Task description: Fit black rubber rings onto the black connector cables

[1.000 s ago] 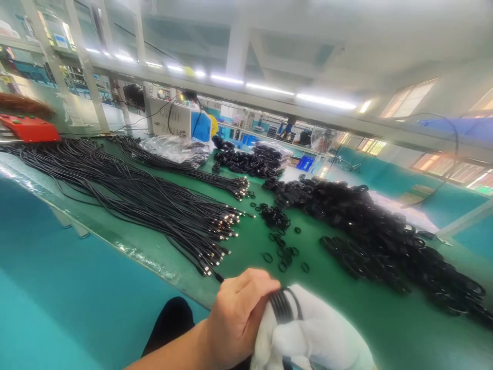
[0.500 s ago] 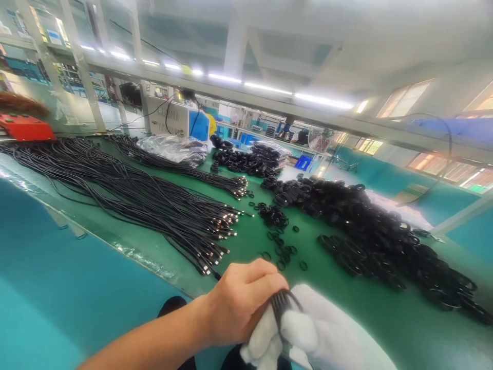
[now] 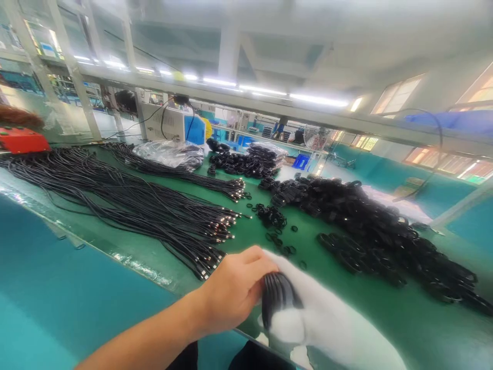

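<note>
My bare left hand [image 3: 234, 288] is closed on one side of a coiled black cable [image 3: 279, 295] near the table's front edge. My right hand [image 3: 304, 313], in a white glove and blurred, grips the coil's other side with thumb and fingers. Several loops lie side by side between the two hands. The fingertips behind the coil are hidden. Just beyond my hands lie small black rings [image 3: 271, 217], some in a little heap and some scattered. To the left, long straight black cables [image 3: 146, 205] lie with their metal plug ends toward my hands.
A large pile of coiled black cables [image 3: 346, 216] spreads over the green tabletop [image 3: 269, 239] on the right. A clear plastic bag [image 3: 169, 154], more coils [image 3: 246, 162] and a white-and-blue machine [image 3: 173, 123] stand behind. At far left is a red device [image 3: 23, 140].
Both hands have shifted slightly up with the coil. The coil's loops now face me more broadly, and the gloved fingers have moved from underneath it. The view has tilted a little.
</note>
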The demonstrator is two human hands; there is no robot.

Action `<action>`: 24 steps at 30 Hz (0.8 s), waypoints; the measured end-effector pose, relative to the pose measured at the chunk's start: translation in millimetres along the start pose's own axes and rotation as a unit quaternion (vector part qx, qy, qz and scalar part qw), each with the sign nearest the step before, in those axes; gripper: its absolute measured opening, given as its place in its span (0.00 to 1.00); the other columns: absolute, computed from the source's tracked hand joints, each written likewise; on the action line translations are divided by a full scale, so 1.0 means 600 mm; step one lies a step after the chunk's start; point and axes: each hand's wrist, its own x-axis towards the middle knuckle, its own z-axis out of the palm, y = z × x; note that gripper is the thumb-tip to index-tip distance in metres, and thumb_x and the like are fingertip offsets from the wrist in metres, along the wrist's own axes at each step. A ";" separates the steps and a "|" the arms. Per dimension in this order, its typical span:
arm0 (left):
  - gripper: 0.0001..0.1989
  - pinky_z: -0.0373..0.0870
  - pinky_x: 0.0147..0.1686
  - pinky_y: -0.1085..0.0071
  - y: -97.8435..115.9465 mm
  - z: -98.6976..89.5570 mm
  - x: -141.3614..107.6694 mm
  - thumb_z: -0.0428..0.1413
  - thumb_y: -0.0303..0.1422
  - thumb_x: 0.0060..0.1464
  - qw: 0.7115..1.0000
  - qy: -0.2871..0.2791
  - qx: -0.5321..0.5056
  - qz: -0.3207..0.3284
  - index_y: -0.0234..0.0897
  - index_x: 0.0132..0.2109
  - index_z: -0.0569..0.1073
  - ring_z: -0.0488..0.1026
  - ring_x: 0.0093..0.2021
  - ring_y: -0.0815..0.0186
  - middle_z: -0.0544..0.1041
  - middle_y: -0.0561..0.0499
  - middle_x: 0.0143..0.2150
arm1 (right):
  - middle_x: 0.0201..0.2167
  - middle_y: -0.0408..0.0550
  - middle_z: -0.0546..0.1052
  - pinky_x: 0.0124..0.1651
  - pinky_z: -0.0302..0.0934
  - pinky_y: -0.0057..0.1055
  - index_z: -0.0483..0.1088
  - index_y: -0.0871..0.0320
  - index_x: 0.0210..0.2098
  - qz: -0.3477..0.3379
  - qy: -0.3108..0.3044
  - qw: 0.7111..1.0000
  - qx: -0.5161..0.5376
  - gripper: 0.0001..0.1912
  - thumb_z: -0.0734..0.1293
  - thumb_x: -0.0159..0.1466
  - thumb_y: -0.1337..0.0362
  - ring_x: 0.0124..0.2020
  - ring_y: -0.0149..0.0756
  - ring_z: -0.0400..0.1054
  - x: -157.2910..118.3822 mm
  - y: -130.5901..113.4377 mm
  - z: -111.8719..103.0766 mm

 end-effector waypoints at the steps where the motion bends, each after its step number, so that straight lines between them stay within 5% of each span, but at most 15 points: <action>1: 0.14 0.66 0.37 0.74 0.001 -0.001 0.002 0.46 0.20 0.54 1.000 -0.005 -0.001 -0.007 0.37 0.44 0.71 0.68 0.36 0.68 0.69 0.50 0.38 | 0.40 0.48 0.70 0.44 0.61 0.38 0.67 0.58 0.47 -0.013 -0.016 0.999 0.027 0.30 0.73 0.48 0.52 0.43 0.44 0.63 0.007 0.001 -0.002; 4: 0.14 0.66 0.36 0.75 0.005 -0.002 0.008 0.47 0.20 0.54 0.999 -0.015 0.004 -0.031 0.38 0.43 0.72 0.68 0.35 0.69 0.69 0.51 0.37 | 0.37 0.48 0.70 0.42 0.62 0.37 0.68 0.61 0.40 -0.005 -0.053 0.992 0.111 0.25 0.74 0.47 0.55 0.40 0.41 0.64 0.021 0.010 -0.006; 9: 0.15 0.66 0.38 0.74 0.006 0.002 0.023 0.45 0.21 0.55 0.997 0.005 0.009 -0.079 0.39 0.41 0.74 0.70 0.36 0.69 0.71 0.51 0.37 | 0.30 0.45 0.72 0.35 0.65 0.34 0.67 0.61 0.41 0.027 -0.027 0.989 0.145 0.25 0.75 0.45 0.66 0.32 0.37 0.67 0.033 0.040 -0.003; 14: 0.10 0.67 0.28 0.75 0.004 0.007 0.046 0.51 0.26 0.53 0.970 0.006 -0.123 -0.208 0.39 0.43 0.70 0.71 0.29 0.69 0.72 0.54 0.32 | 0.36 0.55 0.74 0.33 0.70 0.40 0.67 0.63 0.45 0.014 -0.113 0.938 0.326 0.24 0.72 0.51 0.61 0.32 0.41 0.72 0.040 0.074 -0.019; 24: 0.05 0.62 0.18 0.77 -0.007 0.032 0.061 0.52 0.29 0.49 0.944 -0.002 -0.123 -0.306 0.38 0.36 0.67 0.70 0.23 0.69 0.72 0.56 0.25 | 0.31 0.55 0.76 0.33 0.71 0.38 0.73 0.67 0.38 0.012 -0.062 0.946 0.317 0.20 0.73 0.51 0.59 0.33 0.40 0.72 0.047 0.097 -0.022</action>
